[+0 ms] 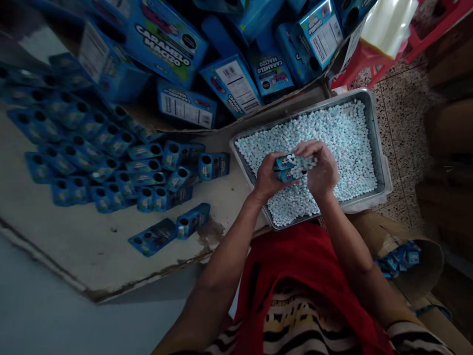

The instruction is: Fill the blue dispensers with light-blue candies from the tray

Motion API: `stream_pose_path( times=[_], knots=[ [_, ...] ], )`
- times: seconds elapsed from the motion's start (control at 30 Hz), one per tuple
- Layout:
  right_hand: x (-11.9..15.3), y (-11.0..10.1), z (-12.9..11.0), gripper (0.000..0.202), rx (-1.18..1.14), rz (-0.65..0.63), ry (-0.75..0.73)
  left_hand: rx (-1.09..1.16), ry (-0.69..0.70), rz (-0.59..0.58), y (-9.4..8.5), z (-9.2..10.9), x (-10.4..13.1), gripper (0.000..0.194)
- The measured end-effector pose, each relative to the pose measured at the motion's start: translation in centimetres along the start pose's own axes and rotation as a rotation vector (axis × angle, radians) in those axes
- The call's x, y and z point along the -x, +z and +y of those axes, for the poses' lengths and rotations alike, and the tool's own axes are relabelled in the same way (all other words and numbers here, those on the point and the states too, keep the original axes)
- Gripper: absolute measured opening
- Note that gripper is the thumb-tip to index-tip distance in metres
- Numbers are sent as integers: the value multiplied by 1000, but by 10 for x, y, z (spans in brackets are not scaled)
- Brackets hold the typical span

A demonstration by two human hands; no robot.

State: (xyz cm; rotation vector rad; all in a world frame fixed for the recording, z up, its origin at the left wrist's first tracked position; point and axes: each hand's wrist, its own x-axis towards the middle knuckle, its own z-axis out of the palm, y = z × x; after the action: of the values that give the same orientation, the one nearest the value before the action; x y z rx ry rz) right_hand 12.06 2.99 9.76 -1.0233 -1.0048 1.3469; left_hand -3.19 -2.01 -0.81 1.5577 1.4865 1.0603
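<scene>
My left hand [266,176] is wrapped round a pair of small blue candy boxes [285,175], held over the left part of a metal tray. My right hand [324,170] is cupped close by, its fingers curled round a heap of small candies [305,161] at the ends of the boxes. Some pieces lie between the hand and the boxes, and the box openings are mostly covered. Pale blue and white candies [343,133] fill the metal tray [382,172] beneath both hands.
Many small blue boxes [107,172] stand on the worn table [121,271] at left. A large carton [221,129] of bigger blue boxes [166,42] is at the back. Right are a red stool [384,59] and a cardboard container [432,266] with blue packs.
</scene>
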Motion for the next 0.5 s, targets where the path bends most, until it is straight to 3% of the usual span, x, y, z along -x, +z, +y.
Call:
stream_pose_path(
  times=[0.13,0.23,0.3,0.4,0.5],
  knots=[
    [18,-10,-10,54,176,-221,-43,0,68,18,-2,2,3,82],
    [-6,-32,-8,55,342,-299,-87,38,91,0,-13,5,7,78],
    [-43,-49,8,56,545,-335,-133,41,40,-15,-24,5,12,77],
    [-96,-66,50,68,905,-621,-216,1,-68,-2,-41,1,22,80],
    [-109,-69,85,76,1109,-712,-199,-54,-109,59,-53,-5,30,82]
  ],
)
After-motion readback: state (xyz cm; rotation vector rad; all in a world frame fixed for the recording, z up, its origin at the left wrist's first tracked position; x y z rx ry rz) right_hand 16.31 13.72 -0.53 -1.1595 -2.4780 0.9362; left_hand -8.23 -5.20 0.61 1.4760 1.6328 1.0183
